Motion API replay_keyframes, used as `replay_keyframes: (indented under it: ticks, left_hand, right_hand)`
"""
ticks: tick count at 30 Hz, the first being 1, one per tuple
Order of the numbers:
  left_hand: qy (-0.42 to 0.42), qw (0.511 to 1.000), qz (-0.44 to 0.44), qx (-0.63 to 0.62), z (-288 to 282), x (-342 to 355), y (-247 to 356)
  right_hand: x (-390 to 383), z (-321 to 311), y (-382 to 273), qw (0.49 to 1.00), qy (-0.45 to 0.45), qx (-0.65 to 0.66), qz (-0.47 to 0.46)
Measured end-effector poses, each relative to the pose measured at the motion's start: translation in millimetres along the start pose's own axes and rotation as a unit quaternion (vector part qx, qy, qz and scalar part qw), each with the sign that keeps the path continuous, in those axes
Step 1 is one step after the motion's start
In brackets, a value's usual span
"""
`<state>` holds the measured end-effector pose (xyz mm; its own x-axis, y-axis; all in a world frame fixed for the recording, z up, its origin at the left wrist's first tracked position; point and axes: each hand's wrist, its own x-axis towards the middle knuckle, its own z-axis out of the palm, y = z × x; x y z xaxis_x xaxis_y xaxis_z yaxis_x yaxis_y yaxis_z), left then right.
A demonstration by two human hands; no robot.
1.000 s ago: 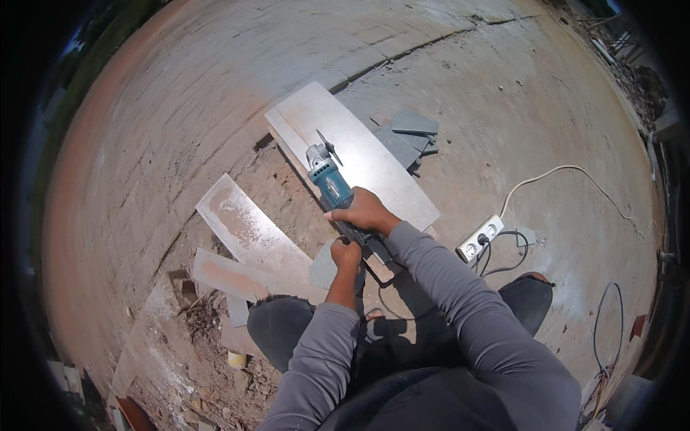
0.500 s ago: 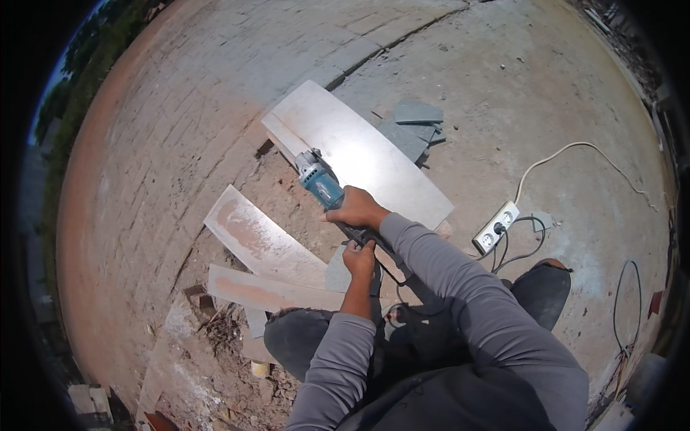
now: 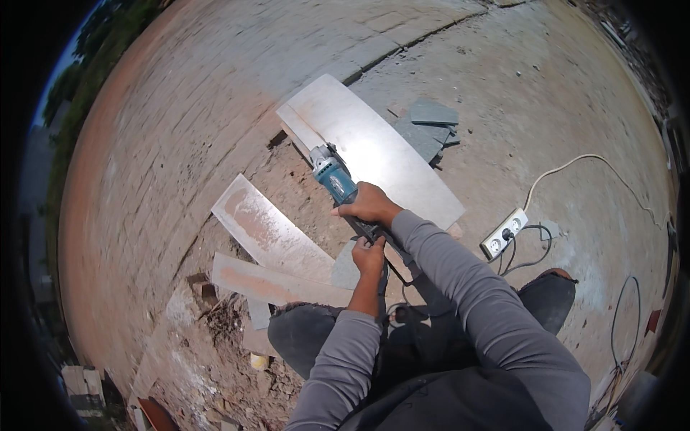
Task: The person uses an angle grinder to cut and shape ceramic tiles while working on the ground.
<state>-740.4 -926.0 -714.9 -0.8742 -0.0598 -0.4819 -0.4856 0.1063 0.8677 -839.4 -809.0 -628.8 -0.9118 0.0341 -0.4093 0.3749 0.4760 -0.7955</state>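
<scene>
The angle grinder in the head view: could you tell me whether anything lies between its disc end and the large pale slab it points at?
Nothing visible does. The angle grinder sits with its disc end at the near edge of the large pale slab. The right hand grips its body, the left hand its rear; the grey offcuts lie beyond the slab.

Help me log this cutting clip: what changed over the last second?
Hardly anything. The right hand and left hand keep gripping the blue angle grinder at the near edge of the large pale slab. The strips and power strip lie as before; only the view shifted.
</scene>
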Motion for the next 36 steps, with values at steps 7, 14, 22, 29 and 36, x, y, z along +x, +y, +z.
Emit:
replay_keyframes:
  ticks: [7,14,22,29,36]
  left_hand:
    - [-0.021,0.999,-0.013,-0.030,0,0,0]
    - [-0.019,0.999,-0.033,0.006,-1,-7,15]
    - [-0.006,1.000,-0.008,-0.030,2,-5,8]
    - [-0.010,1.000,-0.009,-0.023,1,-3,4]
    - [-0.002,1.000,0.002,-0.007,2,-1,-1]
  right_hand:
    - [4,3,3,1.000,0.002,-0.004,-0.001]
    - [4,2,2,1.000,-0.003,-0.008,0.014]
    - [3,1,1,1.000,-0.005,-0.009,0.010]
    - [-2,-1,2,1.000,-0.005,-0.013,0.015]
    - [-6,-4,2,1.000,-0.016,-0.017,0.016]
